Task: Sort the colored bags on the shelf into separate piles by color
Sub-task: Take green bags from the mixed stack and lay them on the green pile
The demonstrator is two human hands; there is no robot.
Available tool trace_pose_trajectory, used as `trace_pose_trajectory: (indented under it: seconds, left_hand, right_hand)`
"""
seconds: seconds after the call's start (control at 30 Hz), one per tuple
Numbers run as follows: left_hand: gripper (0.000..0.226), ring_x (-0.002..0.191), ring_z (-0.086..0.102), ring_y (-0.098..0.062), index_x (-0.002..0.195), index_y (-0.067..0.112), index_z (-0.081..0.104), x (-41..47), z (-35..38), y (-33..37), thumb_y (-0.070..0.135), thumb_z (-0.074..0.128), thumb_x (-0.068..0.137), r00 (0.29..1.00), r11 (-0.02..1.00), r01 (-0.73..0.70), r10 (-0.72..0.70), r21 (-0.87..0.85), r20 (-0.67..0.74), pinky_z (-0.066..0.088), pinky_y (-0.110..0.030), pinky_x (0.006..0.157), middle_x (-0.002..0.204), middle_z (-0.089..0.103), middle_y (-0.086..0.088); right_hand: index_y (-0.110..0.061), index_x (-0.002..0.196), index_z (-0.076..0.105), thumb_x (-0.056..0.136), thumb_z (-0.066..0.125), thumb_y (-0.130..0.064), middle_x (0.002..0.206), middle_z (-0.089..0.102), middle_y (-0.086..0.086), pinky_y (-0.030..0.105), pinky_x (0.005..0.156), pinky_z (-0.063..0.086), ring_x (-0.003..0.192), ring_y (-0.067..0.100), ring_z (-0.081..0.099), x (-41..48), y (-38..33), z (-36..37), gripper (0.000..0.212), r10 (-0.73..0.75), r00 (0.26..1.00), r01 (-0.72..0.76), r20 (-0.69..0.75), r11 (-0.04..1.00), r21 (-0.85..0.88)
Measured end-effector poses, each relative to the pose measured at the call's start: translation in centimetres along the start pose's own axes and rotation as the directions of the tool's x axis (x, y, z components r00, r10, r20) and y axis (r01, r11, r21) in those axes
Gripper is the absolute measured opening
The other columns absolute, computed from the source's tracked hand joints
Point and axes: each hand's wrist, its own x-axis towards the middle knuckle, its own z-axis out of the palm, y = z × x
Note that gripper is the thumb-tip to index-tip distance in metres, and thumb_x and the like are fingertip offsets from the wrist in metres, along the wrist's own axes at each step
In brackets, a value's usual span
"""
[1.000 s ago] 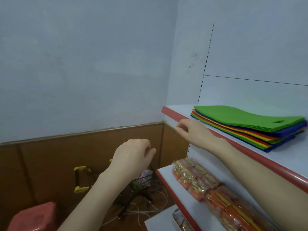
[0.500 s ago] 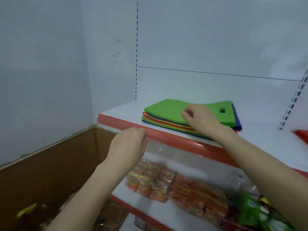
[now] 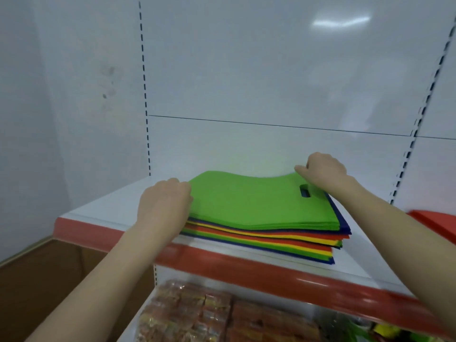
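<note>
A stack of flat coloured bags (image 3: 266, 238) lies on the white shelf (image 3: 103, 208). Green bags (image 3: 249, 201) with a cut-out handle are on top, and blue, red, yellow and green layers show below. My left hand (image 3: 164, 206) curls its fingers round the left edge of the green layers. My right hand (image 3: 322, 170) pinches the far right corner of the top green bag, beside the handle hole. Both thumbs are hidden.
The shelf has a red front strip (image 3: 246, 265) and a white back panel with slotted uprights. A red flat thing (image 3: 439, 220) lies at the right edge of the shelf. Wrapped snack packets (image 3: 187, 314) fill the lower shelf. A brown wall panel is at the lower left.
The view has swung right and closer to the shelf. My left hand rose from the red strip to the stack's left edge. My right hand moved to the stack's far right corner.
</note>
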Motion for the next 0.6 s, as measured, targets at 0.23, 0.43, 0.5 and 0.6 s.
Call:
trace_pose_trajectory:
  seconds: [0.23, 0.43, 0.5, 0.6]
  left_hand:
    - [0.03, 0.109, 0.05, -0.027, 0.11, 0.011, 0.055, 3.0, 1.8, 0.7, 0.034, 0.041, 0.096, 0.991, 0.996, 0.072, -0.078, 0.054, 0.109, 0.039, -0.029, 0.081, 0.113, 0.054, -0.007]
    - [0.046, 0.115, 0.048, -0.027, 0.12, 0.014, 0.053, 3.8, 2.4, 0.3, 0.049, 0.041, 0.093, 0.977, 0.99, 0.105, -0.12, 0.094, 0.177, 0.037, -0.03, 0.091, 0.123, 0.051, -0.006]
    - [0.051, 0.114, 0.049, -0.026, 0.12, 0.014, 0.053, 3.9, 2.5, -0.1, 0.055, 0.039, 0.092, 0.974, 0.991, 0.097, -0.112, 0.087, 0.197, 0.038, -0.03, 0.09, 0.123, 0.052, -0.006]
    - [0.053, 0.11, 0.053, -0.026, 0.114, 0.014, 0.056, 3.8, 2.4, -0.9, 0.059, 0.039, 0.09, 0.974, 0.994, 0.099, -0.106, 0.045, 0.202, 0.04, -0.029, 0.086, 0.119, 0.056, -0.006]
  right_hand:
    - [-0.011, 0.105, 0.054, 0.089, 0.055, -0.04, 0.112, 0.059, 0.009, 0.028, 0.074, 0.034, 0.1, 0.027, 0.055, 1.6, 0.8, 1.2, 0.033, 0.101, 0.99, -0.074, 0.098, 0.966, -0.248]
    - [-0.009, 0.116, 0.054, 0.088, 0.056, -0.017, 0.117, 0.058, 0.009, 0.028, 0.074, 0.035, 0.108, 0.028, 0.057, 0.8, 0.1, 1.6, 0.028, -0.021, 1.0, 0.012, -0.015, 0.892, -0.452]
    - [-0.009, 0.116, 0.049, 0.088, 0.053, -0.009, 0.114, 0.056, 0.008, 0.028, 0.067, 0.032, 0.105, 0.028, 0.057, 0.5, -0.2, 1.6, 0.029, -0.101, 0.994, 0.066, -0.043, 0.863, -0.501]
    - [-0.008, 0.114, 0.044, 0.092, 0.042, -0.007, 0.108, 0.058, 0.011, 0.026, 0.053, 0.024, 0.094, 0.031, 0.059, 0.4, -0.6, 0.7, 0.022, -0.152, 0.98, 0.073, -0.131, 0.878, -0.474]
